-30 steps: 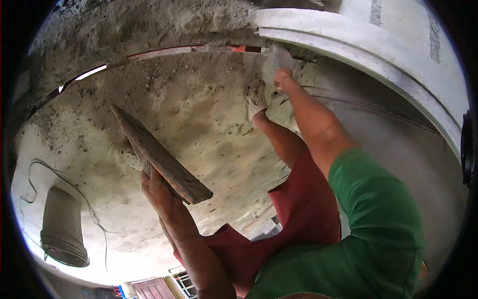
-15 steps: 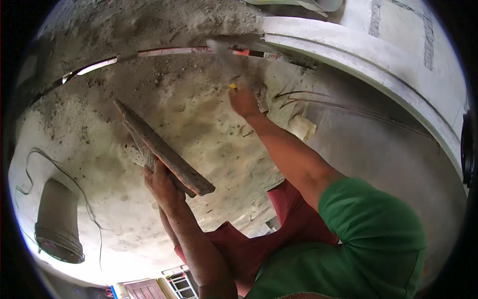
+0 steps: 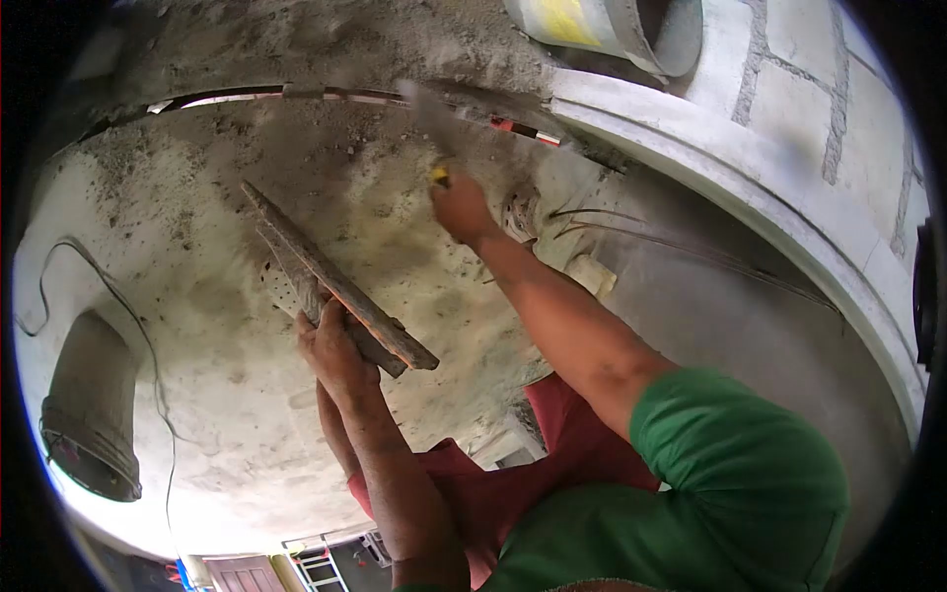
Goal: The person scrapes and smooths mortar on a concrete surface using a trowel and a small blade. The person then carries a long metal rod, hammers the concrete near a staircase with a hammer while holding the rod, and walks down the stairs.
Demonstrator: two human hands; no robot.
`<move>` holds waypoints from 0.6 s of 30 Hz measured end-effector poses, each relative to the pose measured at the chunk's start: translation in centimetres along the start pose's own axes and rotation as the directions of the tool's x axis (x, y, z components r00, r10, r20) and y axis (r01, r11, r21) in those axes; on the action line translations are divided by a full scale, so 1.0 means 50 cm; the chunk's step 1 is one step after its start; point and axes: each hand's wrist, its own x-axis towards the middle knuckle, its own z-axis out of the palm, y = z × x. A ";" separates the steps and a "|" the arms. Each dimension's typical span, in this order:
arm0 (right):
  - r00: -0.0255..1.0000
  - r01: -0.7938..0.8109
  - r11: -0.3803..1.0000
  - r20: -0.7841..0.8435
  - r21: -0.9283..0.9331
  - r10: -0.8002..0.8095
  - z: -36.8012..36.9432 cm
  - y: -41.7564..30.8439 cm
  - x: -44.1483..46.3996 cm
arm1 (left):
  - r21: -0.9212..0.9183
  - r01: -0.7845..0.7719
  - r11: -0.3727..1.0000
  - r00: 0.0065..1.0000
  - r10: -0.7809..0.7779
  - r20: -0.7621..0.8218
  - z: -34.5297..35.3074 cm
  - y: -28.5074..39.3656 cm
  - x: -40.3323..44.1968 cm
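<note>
My left hand (image 3: 340, 350) is closed around two long, rough wooden boards (image 3: 340, 281), which lie at a narrow angle to each other. A pale piece dotted with holes (image 3: 280, 286) shows beside them, partly hidden. Farther forward, my right hand (image 3: 462, 209) grips a trowel-like tool (image 3: 429, 123). Its yellow part shows at the fist, while its grey blade is smeared by motion, so its exact kind is unclear. The blade is over the dirt-strewn far part of the pale floor (image 3: 414, 276).
A grey bucket (image 3: 91, 395) stands at left beside a thin cable (image 3: 148, 345). Bent rods (image 3: 691, 252) and a pale block (image 3: 592, 276) lie at right. A white ledge (image 3: 710, 158) curves below a block wall (image 3: 799, 109). Another bucket (image 3: 612, 25) is at the top.
My right hand has shifted slightly left, with the tool still in it. My left hand keeps hold of the boards, now slightly farther right. The view has tilted, showing more wall and bucket at the top.
</note>
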 end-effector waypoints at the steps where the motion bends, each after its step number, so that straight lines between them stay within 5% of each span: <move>1: 0.986 0.158 0.861 0.122 -0.484 -0.112 -0.005 0.043 0.009 | -0.003 0.001 1.000 1.000 -0.001 -0.010 -0.002 0.005 -0.001; 2: 0.948 0.317 0.483 0.281 -0.816 -0.148 -0.005 0.086 0.026 | -0.014 0.004 1.000 1.000 -0.004 -0.007 -0.002 0.012 -0.002; 3: 0.946 0.324 0.483 0.290 -0.814 -0.147 -0.005 0.114 0.053 | -0.023 0.007 1.000 1.000 -0.007 -0.003 -0.003 0.015 -0.001; 5: 0.834 0.487 0.251 0.531 -0.837 0.153 0.004 0.144 0.105 | -0.027 0.003 1.000 1.000 -0.003 -0.006 -0.010 0.009 0.003; 6: 0.830 0.493 0.253 0.537 -0.832 0.149 0.020 0.126 0.105 | -0.032 -0.001 0.999 1.000 0.001 -0.001 -0.012 0.005 0.006; 8: 0.933 0.252 0.655 0.359 -0.712 0.031 0.060 0.030 0.082 | -0.018 0.007 1.000 1.000 -0.007 -0.009 -0.011 0.001 0.008; 10: 0.978 -0.007 0.968 0.202 -0.251 0.059 0.070 -0.097 0.033 | -0.008 0.020 1.000 1.000 -0.021 -0.002 -0.008 -0.004 0.008; 12: 0.935 -0.238 0.954 0.308 0.184 0.174 0.048 -0.207 -0.008 | 0.014 0.004 1.000 1.000 -0.004 0.010 -0.015 -0.015 0.013; 13: 0.936 -0.234 0.953 0.310 0.192 0.167 0.057 -0.201 -0.009 | 0.030 -0.006 1.000 1.000 0.005 0.030 -0.017 -0.014 0.016; 15: 0.941 0.319 0.948 0.121 0.003 -0.317 0.076 -0.195 -0.006 | 0.008 -0.022 1.000 1.000 0.022 0.017 -0.015 -0.006 0.021; 18: 0.849 0.519 0.853 0.147 -0.054 -0.507 0.041 -0.183 0.036 | -0.027 -0.005 1.000 1.000 0.004 -0.014 -0.007 -0.007 0.004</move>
